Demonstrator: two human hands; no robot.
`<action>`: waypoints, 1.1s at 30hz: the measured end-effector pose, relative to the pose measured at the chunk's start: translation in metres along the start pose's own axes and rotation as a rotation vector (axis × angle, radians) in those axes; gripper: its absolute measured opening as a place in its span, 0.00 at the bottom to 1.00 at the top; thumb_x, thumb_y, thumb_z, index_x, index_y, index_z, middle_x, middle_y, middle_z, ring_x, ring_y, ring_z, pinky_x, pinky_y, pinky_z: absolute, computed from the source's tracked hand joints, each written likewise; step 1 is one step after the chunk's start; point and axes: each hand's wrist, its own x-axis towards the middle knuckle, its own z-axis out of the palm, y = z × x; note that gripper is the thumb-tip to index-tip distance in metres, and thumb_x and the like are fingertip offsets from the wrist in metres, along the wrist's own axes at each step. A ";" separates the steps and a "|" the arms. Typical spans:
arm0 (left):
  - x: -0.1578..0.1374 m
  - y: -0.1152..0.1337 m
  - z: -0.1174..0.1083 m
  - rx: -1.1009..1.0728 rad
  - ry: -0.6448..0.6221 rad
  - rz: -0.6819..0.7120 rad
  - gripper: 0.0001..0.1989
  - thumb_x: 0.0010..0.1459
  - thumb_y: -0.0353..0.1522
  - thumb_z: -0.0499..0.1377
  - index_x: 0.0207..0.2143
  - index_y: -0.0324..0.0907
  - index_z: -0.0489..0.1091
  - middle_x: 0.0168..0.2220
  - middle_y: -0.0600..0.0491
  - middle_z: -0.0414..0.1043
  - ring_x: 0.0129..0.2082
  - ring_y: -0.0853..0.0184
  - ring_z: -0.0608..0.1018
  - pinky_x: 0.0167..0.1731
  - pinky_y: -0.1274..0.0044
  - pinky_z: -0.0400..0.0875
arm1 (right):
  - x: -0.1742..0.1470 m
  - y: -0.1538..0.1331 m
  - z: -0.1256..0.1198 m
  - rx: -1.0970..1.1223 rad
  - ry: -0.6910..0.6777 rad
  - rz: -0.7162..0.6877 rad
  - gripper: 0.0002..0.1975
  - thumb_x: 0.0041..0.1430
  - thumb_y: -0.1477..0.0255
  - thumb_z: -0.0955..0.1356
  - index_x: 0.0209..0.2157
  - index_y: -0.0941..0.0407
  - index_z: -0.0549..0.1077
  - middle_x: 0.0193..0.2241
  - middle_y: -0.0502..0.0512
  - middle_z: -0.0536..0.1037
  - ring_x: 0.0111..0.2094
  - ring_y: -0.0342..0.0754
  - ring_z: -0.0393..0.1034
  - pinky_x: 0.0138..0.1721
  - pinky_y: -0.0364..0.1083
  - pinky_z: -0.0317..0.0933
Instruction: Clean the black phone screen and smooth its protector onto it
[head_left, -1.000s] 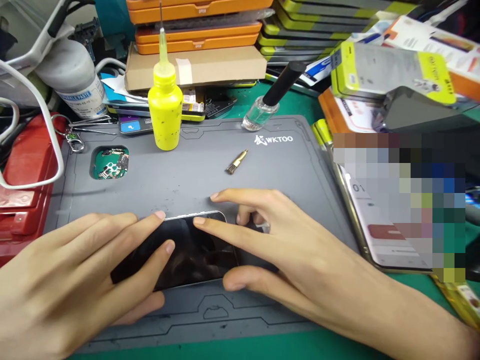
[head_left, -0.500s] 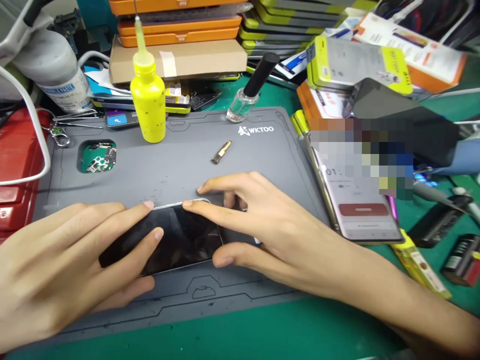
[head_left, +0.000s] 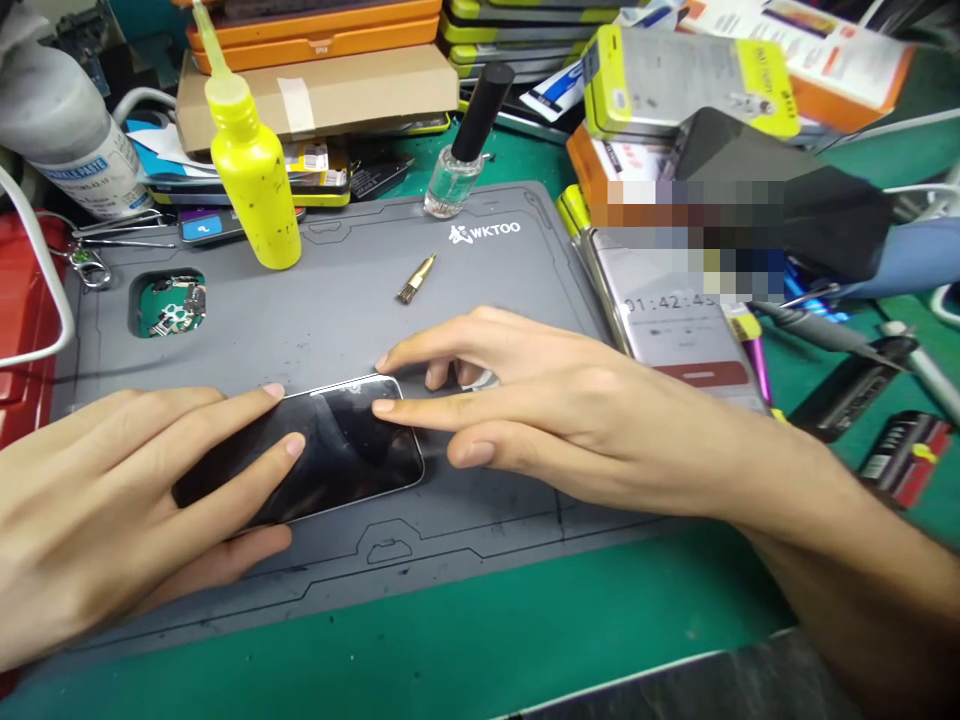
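A dark-screened smartphone [head_left: 337, 455] lies face up on the grey work mat [head_left: 315, 320]. My left hand [head_left: 127, 480] steadies its left part, one fingertip at the far edge, another finger across the glass and the thumb along the near side. Over the phone's right end, my right hand [head_left: 517, 395] has its fingers apart. Its index fingertip appears to touch the glass near the far corner, and its thumb is clear of the phone. Beyond the hands, a small brush tip [head_left: 415, 279] rests on the mat. The phone's left end is hidden under my left hand.
On the mat stand a yellow needle-tipped bottle [head_left: 259, 190] and a clear black-capped bottle [head_left: 454, 180]. Small metal parts [head_left: 176, 303] lie in the mat's cutout. At right, another phone [head_left: 667, 310] shows a timer, beside boxes [head_left: 690, 80] and tools.
My right index fingertip has moved from the phone's far edge onto the glass. The right thumb has drawn away from the phone's near corner. My left hand keeps its hold; the camera view has shifted.
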 end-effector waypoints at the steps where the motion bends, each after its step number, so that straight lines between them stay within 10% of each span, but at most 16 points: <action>1: 0.000 0.000 0.000 0.050 -0.016 0.014 0.24 0.74 0.38 0.62 0.69 0.46 0.71 0.71 0.49 0.69 0.63 0.49 0.77 0.70 0.52 0.68 | 0.000 0.000 0.000 -0.002 0.000 -0.001 0.22 0.82 0.61 0.63 0.53 0.55 0.86 0.61 0.59 0.77 0.61 0.50 0.73 0.65 0.50 0.69; 12: 0.016 -0.001 0.000 0.018 -0.003 0.040 0.19 0.77 0.43 0.57 0.64 0.46 0.71 0.63 0.46 0.73 0.54 0.50 0.77 0.50 0.55 0.76 | -0.003 0.000 -0.001 -0.038 0.000 -0.012 0.22 0.83 0.61 0.62 0.53 0.56 0.86 0.62 0.60 0.78 0.61 0.52 0.74 0.64 0.53 0.69; 33: 0.021 -0.001 0.001 -0.132 -0.018 -0.056 0.32 0.76 0.50 0.59 0.69 0.37 0.63 0.56 0.45 0.73 0.53 0.55 0.74 0.51 0.64 0.68 | -0.007 -0.001 0.001 -0.134 0.038 -0.077 0.20 0.82 0.62 0.64 0.60 0.57 0.82 0.59 0.59 0.79 0.58 0.52 0.77 0.61 0.50 0.73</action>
